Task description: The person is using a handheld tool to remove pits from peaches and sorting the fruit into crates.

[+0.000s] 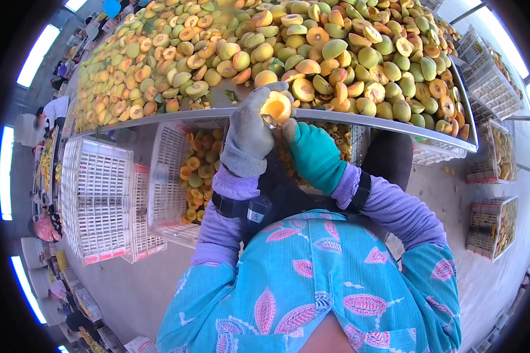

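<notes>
My left hand (251, 128), in a grey glove, holds a halved peach (276, 108) with its hollowed orange cut face turned up, just over the metal rim of the table (203, 115). My right hand (307, 143), in a green glove, is closed beside it on a small metal pitting tool (269, 121), whose curved end lies at the fruit's lower left edge; its handle is hidden by the fingers. Beyond both hands the table is heaped with halved peaches (318, 36), some showing cut faces, others skin side up, with a few green leaves among them.
Below the table edge, a white plastic crate (165, 176) holds peach halves. Empty-looking crates (97, 194) stand at the left. Filled crates (490, 227) stand on the floor at the right. My knee (390, 159) is under the table. Other people work far off at the left.
</notes>
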The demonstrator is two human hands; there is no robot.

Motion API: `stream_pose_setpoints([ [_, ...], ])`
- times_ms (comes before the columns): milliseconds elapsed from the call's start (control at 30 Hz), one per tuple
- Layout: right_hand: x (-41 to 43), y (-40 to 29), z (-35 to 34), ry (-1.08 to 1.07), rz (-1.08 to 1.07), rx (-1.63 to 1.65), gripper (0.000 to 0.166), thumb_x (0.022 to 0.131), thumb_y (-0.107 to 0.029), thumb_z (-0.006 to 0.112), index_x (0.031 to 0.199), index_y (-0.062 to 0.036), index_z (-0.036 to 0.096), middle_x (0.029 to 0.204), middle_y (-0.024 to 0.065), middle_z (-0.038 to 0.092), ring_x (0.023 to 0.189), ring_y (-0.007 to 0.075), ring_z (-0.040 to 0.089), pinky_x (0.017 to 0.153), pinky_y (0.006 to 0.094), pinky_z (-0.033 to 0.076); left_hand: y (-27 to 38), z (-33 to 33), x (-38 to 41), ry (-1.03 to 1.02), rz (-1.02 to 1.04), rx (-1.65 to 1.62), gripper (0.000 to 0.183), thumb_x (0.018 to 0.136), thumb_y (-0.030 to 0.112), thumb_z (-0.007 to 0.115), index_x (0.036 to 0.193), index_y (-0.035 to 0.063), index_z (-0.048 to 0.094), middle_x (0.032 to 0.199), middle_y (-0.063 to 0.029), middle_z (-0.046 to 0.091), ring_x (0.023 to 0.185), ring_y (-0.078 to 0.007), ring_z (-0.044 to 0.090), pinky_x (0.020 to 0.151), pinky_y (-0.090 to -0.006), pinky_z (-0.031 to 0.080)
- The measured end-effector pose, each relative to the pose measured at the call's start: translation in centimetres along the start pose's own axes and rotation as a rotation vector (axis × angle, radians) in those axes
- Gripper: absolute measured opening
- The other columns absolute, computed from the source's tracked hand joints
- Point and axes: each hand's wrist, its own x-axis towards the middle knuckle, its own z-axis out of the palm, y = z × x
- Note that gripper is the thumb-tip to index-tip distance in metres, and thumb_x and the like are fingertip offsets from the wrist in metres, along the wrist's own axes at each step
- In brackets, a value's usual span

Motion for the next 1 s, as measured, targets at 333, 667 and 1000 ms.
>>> stream_pose_setpoints([
  [333,-2.5,2.8,-2.6,-0.287,0.223,0.832,0.039,0.083,-0.026,0.073,0.104,-0.0029,0.05,0.082,0.0216,0.064,0.079,0.0431,0.064,0.063,0.0495,0.048,-6.2,-10.6,-2.9,0.002,0.019,0.455,0.032,0.096,0.016,0.051,0.123,0.0006,0.056,0.104,-0.0125,0.068,0.094,-0.0216,0.066,0.082,-0.0344,0.054],
  [667,-2.7,7.5,-3.4,-0.222,0.384,0.484,0.033,0.084,-0.026,0.072,0.097,-0.0032,0.052,0.079,0.0218,0.065,0.077,0.0424,0.064,0.064,0.0491,0.049,-15.6,-2.2,14.9,-0.022,-0.175,0.989,0.044,0.081,0.032,0.065,0.115,0.0043,0.06,0.1,-0.0254,0.067,0.095,-0.0429,0.063,0.085,-0.0487,0.05],
  [1000,4.7,4.7,-1.5,0.135,0.307,0.652,0.025,0.087,-0.021,0.068,0.1,-0.0064,0.053,0.081,0.0201,0.064,0.077,0.0419,0.064,0.062,0.0486,0.05,-6.8,-2.2,7.4,-0.124,-0.264,-0.691,0.032,0.098,0.028,0.048,0.115,0.0026,0.058,0.108,-0.0111,0.065,0.088,-0.0195,0.067,0.059,-0.025,0.054],
])
